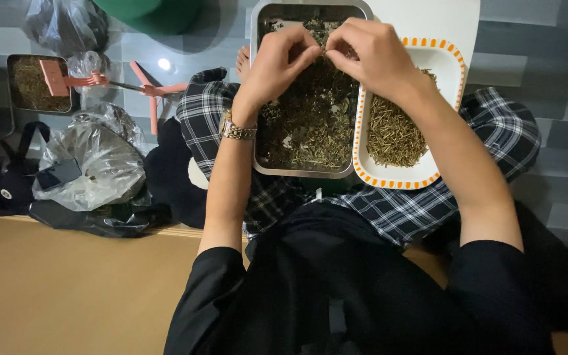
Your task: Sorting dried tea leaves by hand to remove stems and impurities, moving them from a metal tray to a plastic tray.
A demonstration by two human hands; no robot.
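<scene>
A rectangular metal tray (256, 98) full of dark dried plant bits rests on my lap. Beside it on the right sits a white dish with an orange-dashed rim (451, 62) holding a pile of short yellowish stems (392, 135). My left hand (276, 62), a metal watch on its wrist, and my right hand (369, 56) are raised together over the far part of the tray. Their fingertips pinch a small piece of dried plant between them.
On the floor to the left lie clear plastic bags (96, 158), a dark tray of dried material with a pink tool (57, 77) on it, and a pink clip-like tool (152, 89). A green object (152, 13) sits at the top. Grey tiled floor surrounds my checked-trousered legs.
</scene>
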